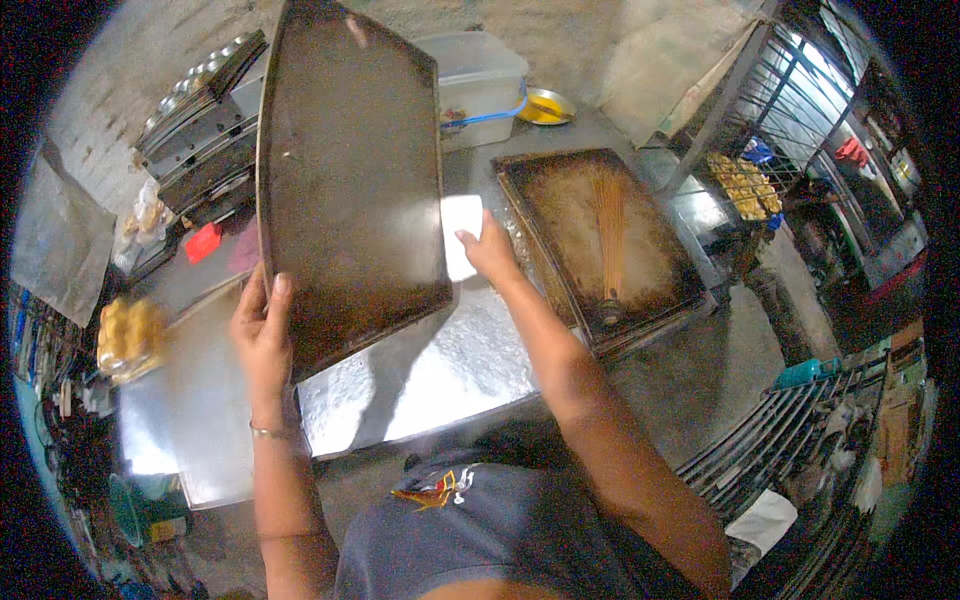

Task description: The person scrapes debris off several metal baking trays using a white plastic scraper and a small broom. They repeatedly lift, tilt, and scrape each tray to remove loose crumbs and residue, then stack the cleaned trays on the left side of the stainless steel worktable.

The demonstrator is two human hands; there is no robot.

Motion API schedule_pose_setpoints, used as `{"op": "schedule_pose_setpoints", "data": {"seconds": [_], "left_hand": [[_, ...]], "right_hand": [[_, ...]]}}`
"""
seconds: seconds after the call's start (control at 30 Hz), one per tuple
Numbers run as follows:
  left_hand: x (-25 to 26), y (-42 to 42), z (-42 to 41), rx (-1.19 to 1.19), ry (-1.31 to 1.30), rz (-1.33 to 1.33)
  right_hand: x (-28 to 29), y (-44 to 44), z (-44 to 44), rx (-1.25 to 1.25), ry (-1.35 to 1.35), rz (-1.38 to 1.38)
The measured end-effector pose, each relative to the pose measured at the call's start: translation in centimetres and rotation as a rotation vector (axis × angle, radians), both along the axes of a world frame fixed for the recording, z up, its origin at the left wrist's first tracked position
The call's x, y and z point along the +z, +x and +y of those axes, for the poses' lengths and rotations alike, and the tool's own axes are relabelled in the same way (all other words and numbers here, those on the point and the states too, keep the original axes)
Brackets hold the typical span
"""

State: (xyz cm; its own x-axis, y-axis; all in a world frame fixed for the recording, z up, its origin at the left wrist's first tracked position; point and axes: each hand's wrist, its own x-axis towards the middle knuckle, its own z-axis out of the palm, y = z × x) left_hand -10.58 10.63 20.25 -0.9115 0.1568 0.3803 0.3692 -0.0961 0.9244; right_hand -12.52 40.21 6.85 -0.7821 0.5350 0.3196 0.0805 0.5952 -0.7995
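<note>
My left hand (262, 326) grips the left edge of a large dark metal baking tray (352, 172), which is tilted up in front of me. My right hand (491, 247) holds a flat white piece (463, 236), perhaps a scraper, against or close to the tray's right edge; whether they touch I cannot tell. Beneath the raised tray lies another tray or shallow surface covered in white powder (465, 367). To the right, a bundle of thin sticks tied at one end (611, 240) lies on a browned baking tray (660, 285).
A clear plastic bin (480, 90) and a bowl with yellow contents (547, 107) stand at the back. Stacked metal pans (199, 142) and a red object (203, 242) are at the back left. Bagged yellow buns (129, 339) lie left. A metal rack (787, 420) is at lower right.
</note>
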Motion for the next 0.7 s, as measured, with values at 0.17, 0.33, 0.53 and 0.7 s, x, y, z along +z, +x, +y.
{"op": "schedule_pose_setpoints", "data": {"seconds": [0.17,0.33,0.53,0.7], "left_hand": [[-0.8,-0.2,-1.9,0.054,0.133,-0.073],[-0.3,1.0,-3.8,0.154,0.041,-0.077],[-2.0,1.6,-3.1,0.050,0.088,-0.303],[-5.5,0.1,-2.0,-0.079,0.143,-0.367]], "right_hand": [[-5.1,6.1,1.0,0.393,-0.312,-0.211],[-4.5,9.2,5.2,0.182,-0.019,-0.164],[0.9,14.8,11.5,-0.462,0.613,-0.596],[-4.2,16.4,11.7,-0.393,0.140,-0.344]]}}
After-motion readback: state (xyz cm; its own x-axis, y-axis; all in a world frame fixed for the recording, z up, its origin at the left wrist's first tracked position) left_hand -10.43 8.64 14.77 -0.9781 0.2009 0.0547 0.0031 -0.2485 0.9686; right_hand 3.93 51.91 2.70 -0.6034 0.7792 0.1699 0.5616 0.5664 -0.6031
